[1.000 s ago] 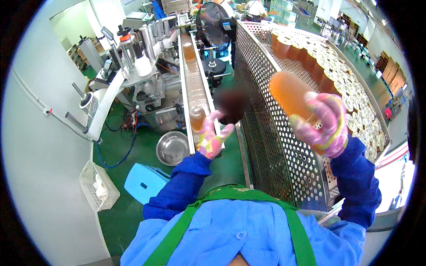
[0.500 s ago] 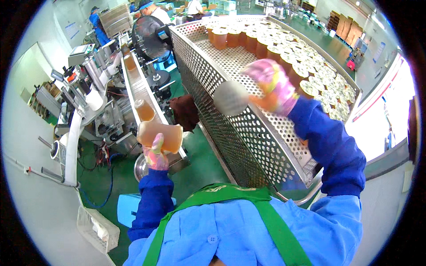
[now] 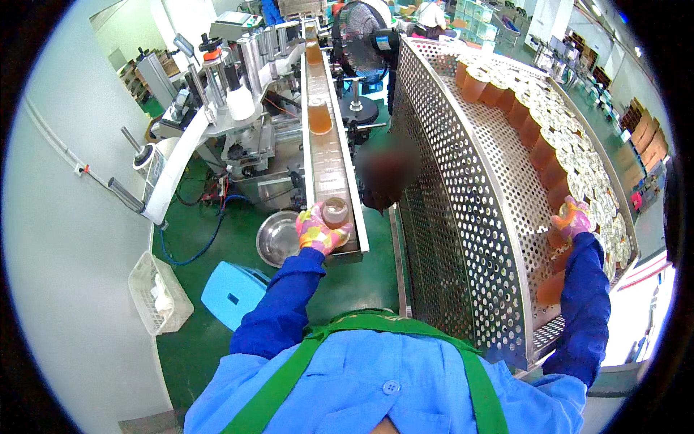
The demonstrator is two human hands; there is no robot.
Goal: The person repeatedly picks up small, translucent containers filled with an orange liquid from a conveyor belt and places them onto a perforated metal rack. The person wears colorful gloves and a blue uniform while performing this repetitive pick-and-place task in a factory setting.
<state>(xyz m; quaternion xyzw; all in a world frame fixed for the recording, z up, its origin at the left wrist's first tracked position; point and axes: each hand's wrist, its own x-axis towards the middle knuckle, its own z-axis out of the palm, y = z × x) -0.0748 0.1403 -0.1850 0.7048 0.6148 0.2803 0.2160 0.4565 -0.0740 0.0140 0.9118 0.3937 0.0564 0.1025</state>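
My left hand (image 3: pixel 316 230), in a pink patterned glove, grips an amber jar (image 3: pixel 335 213) standing upright on the near end of a narrow conveyor belt (image 3: pixel 327 152). Two more amber jars (image 3: pixel 319 116) ride farther up the belt. My right hand (image 3: pixel 572 219), gloved the same way, reaches into a large perforated steel bin (image 3: pixel 463 188) and rests on a lidded jar (image 3: pixel 561 213) among several others (image 3: pixel 535 123). Whether its fingers are closed around that jar I cannot tell.
A labelling machine (image 3: pixel 231 108) with rollers stands left of the belt. Below it lie a steel bowl (image 3: pixel 278 239), a blue stool (image 3: pixel 233 293) and a white wire basket (image 3: pixel 159 293) on the green floor. A black fan (image 3: pixel 358 29) stands behind the belt.
My left hand has set its jar down upright on the belt's near end. My right hand has dropped from above the bin wall down among the jars at the bin's right side.
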